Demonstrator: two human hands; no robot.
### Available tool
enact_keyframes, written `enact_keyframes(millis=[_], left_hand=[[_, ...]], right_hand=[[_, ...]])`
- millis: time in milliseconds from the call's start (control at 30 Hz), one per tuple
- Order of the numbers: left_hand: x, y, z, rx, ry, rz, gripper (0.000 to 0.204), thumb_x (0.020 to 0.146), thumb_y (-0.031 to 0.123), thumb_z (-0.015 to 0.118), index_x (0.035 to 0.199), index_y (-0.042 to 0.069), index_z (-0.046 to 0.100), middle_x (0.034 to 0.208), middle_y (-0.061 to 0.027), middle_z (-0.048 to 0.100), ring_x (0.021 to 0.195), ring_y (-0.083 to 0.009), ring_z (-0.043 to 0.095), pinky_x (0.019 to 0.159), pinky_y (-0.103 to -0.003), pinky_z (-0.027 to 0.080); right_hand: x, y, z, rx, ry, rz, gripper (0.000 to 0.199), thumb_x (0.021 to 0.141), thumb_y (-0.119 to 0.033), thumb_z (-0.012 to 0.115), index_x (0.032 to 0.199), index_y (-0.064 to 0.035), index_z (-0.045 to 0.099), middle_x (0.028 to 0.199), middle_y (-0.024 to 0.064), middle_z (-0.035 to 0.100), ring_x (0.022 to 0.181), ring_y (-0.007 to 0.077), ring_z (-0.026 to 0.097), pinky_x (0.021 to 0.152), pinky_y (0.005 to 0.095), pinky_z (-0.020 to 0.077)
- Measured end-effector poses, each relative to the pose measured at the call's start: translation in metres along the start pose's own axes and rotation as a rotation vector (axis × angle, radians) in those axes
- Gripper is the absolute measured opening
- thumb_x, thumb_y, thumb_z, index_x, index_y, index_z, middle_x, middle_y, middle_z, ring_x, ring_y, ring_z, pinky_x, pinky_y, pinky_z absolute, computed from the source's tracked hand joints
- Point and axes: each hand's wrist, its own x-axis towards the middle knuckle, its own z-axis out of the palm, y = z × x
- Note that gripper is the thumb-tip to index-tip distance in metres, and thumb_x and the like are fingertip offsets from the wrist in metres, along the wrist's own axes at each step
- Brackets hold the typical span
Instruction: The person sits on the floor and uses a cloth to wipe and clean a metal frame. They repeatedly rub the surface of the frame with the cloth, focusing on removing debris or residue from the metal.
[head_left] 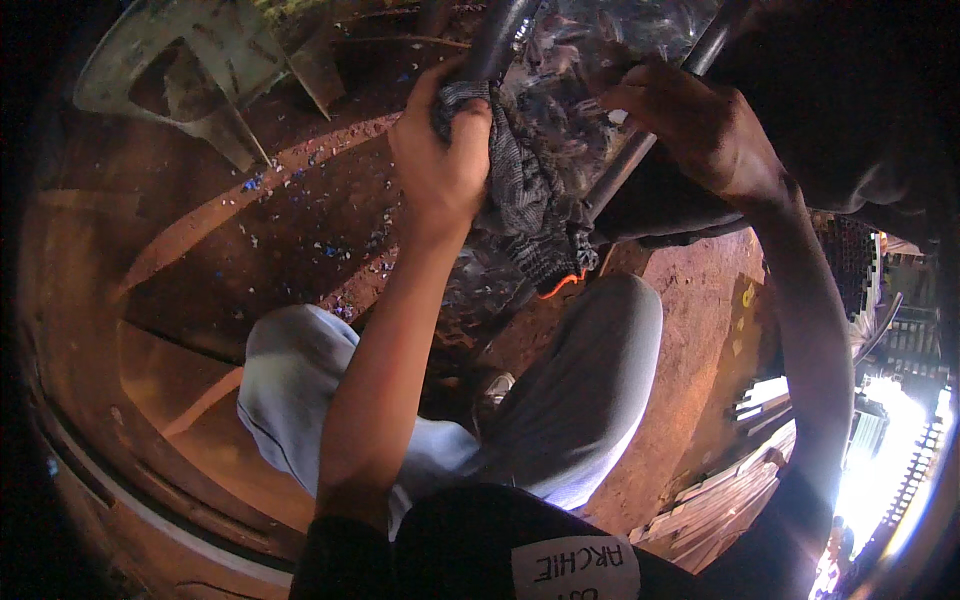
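- Left hand (440, 160): fingers curled tight, clamped on grey knitted cloth (530, 200) against dark metal pipe (495, 45).
- Right hand (690, 125): fingers bent, resting on second dark bar (640, 150); closed grip or not, cannot tell.
- Cloth: bunched, ribbed, orange-edged cuff hanging down, above pale-trousered knees (560, 400).
- Below: red dirt floor (300, 220), scattered blue specks.

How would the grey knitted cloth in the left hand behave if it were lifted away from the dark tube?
The grey knitted cloth would probably be floppy: it hangs in folds below the left hand. It looks light and unlikely to slip, since its ribbed knit bunches against the dark tube.
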Motion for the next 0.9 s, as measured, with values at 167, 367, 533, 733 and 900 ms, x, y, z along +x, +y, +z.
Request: enact_keyframes(millis=[167,367,533,733,900], left_hand=[[0.0,0.001,-0.002,0.024,-0.01,0.02,0.035,0.075,0.013,0.055,0.106,-0.002,0.061,0.073,-0.0119,0.062,0.067,-0.0173,0.058,0.066,-0.032,0.047],[0.001,0.001,-0.001,0.045,0.001,0.032,0.035,0.075,0.014,0.055,0.105,-0.002,0.062,0.072,-0.011,0.062,0.065,-0.0165,0.057,0.065,-0.032,0.047],[0.001,0.001,-0.001,0.009,0.002,0.003,0.035,0.074,0.013,0.055,0.105,-0.003,0.062,0.071,-0.0091,0.061,0.065,-0.0142,0.056,0.064,-0.03,0.047],[0.0,0.002,0.0,-0.005,-0.005,-0.029,0.035,0.074,0.012,0.056,0.105,-0.003,0.062,0.071,-0.0087,0.061,0.064,-0.0133,0.056,0.063,-0.029,0.047],[0.001,0.002,-0.001,-0.002,-0.004,0.01,0.036,0.074,0.012,0.056,0.106,-0.003,0.062,0.073,-0.0106,0.062,0.065,-0.0145,0.058,0.064,-0.029,0.048]], right_hand=[[0.0,0.001,-0.002,-0.044,-0.04,-0.123,0.029,0.072,-0.008,0.067,0.101,-0.0106,0.067,0.1,0.0051,0.064,0.085,0.021,0.067,0.065,0.0299,0.0567],[-0.002,0.002,0.007,-0.146,0.045,-0.208,0.029,0.068,-0.01,0.066,0.097,-0.0092,0.068,0.101,0.0058,0.063,0.088,0.0226,0.066,0.068,0.0311,0.0573],[-0.006,-0.002,0.009,-0.196,-0.03,-0.124,0.029,0.074,-0.012,0.062,0.103,-0.0128,0.067,0.114,0.0053,0.061,0.104,0.0224,0.062,0.076,0.0336,0.0557],[-0.007,-0.001,0.007,-0.156,-0.03,-0.119,0.026,0.07,-0.008,0.067,0.096,-0.009,0.066,0.098,0.0066,0.061,0.089,0.0226,0.066,0.068,0.0317,0.0575],[-0.006,0.004,0.003,0.041,-0.039,-0.053,0.026,0.069,-0.005,0.069,0.095,-0.0084,0.067,0.095,0.0092,0.063,0.092,0.0232,0.065,0.073,0.0323,0.0568]])
